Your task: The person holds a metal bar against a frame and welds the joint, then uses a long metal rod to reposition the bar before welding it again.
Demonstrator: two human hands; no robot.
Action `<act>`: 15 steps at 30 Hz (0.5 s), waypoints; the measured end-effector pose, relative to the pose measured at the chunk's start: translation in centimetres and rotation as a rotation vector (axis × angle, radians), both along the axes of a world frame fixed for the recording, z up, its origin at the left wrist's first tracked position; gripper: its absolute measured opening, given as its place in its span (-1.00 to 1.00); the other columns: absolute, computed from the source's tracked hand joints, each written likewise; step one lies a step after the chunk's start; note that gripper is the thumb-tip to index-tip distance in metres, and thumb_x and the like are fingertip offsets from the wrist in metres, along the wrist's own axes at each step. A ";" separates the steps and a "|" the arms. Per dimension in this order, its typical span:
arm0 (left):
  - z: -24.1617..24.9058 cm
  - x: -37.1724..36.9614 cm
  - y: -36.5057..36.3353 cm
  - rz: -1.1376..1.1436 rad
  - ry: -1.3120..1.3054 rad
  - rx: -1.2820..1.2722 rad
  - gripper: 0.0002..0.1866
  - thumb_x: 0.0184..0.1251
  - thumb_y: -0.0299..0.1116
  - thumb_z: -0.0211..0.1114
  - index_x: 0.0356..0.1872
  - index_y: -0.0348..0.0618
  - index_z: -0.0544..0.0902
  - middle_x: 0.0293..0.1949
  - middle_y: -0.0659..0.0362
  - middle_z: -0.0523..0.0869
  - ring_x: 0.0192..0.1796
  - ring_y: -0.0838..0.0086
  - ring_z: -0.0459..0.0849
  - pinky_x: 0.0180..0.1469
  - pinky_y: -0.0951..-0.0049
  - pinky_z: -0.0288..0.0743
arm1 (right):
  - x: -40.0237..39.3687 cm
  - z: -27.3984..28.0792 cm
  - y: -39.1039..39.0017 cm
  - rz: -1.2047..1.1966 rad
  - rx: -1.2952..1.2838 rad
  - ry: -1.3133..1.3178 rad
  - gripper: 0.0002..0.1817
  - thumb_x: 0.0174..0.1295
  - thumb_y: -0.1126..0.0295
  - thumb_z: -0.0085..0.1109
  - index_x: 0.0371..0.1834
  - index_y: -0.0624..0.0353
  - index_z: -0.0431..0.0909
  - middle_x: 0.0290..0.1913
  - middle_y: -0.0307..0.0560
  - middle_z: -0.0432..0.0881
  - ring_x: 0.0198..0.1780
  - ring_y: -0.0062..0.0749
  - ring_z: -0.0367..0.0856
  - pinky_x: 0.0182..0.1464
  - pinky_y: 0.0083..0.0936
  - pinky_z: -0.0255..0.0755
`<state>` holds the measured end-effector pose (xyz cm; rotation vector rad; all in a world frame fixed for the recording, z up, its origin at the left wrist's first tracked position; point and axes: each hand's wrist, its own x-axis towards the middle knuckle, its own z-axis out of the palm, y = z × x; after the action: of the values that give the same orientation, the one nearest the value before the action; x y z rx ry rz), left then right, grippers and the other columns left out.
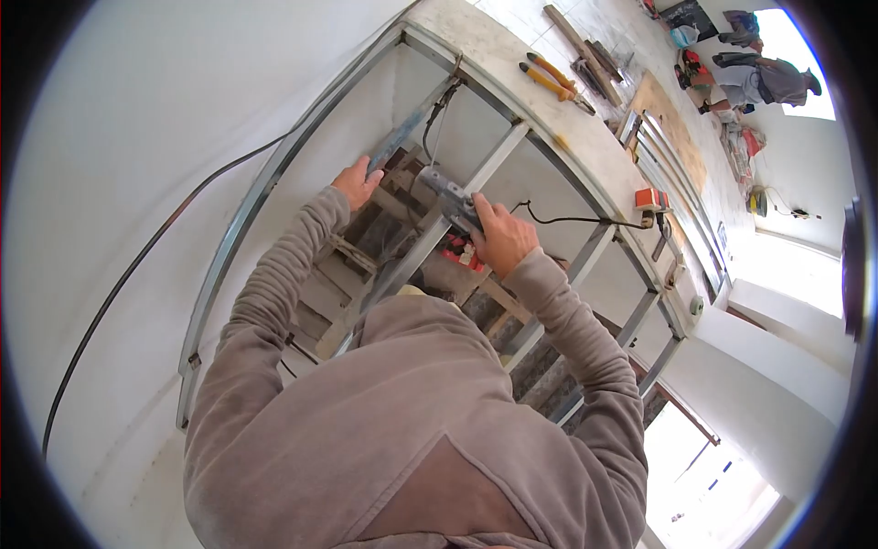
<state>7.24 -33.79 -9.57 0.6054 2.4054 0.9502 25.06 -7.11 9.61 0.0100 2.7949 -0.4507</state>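
My left hand (358,183) is closed around the near end of a bluish-grey metal bar (399,137), which slants up toward the rim of a metal frame (560,163). A dark cable clamp (445,96) hangs close to the bar's far end. In my right hand (505,236) is a grey metal tool (448,194) with a blocky, rounded end pointing toward my left hand; its kind I cannot tell. The tool overlaps a crossbar (498,156) of the frame in this view. Below my right hand a red object (464,253) is partly hidden.
Pliers with yellow-orange handles (553,80) lie on the pale ledge beyond the frame. An orange-and-black tool (652,201) stands farther right, near long metal strips (681,183). A black cable (165,233) runs along the left wall. Another person (764,82) is at the far right.
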 end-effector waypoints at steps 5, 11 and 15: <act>0.2 0.3 0.0 0.022 -0.065 -0.011 -0.54 0.57 -0.01 0.10 0.10 -0.26 0.42 -0.20 -0.25 0.72 -0.13 -0.19 0.69 -0.04 0.02 0.52 | 0.1 0.2 -0.4 -0.047 0.017 -0.023 -0.39 0.26 0.28 0.23 0.36 0.11 0.27 -0.10 0.14 0.62 -0.14 0.11 0.71 -0.16 -0.05 0.60; 1.1 -0.2 -0.2 -0.025 -0.099 -0.027 -0.41 0.55 0.03 0.10 0.22 -0.36 0.39 -0.07 -0.39 0.67 0.01 -0.29 0.64 0.05 -0.04 0.49 | 0.3 0.6 -0.8 -0.046 -0.014 0.012 -0.40 0.25 0.28 0.24 0.34 0.11 0.29 -0.12 0.13 0.63 -0.16 0.13 0.71 -0.17 -0.03 0.60; 1.0 -0.3 -0.3 -0.012 -0.054 -0.011 -0.44 0.54 0.02 0.10 0.19 -0.34 0.40 -0.12 -0.38 0.68 -0.03 -0.30 0.64 0.01 -0.05 0.49 | 0.1 1.0 -0.8 -0.038 -0.037 -0.011 -0.39 0.25 0.27 0.24 0.37 0.11 0.30 -0.09 0.12 0.62 -0.15 0.11 0.70 -0.16 -0.03 0.59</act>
<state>6.91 -34.09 -8.55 0.5826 2.3555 0.9357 25.12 -7.90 10.61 0.0568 2.7794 -0.5103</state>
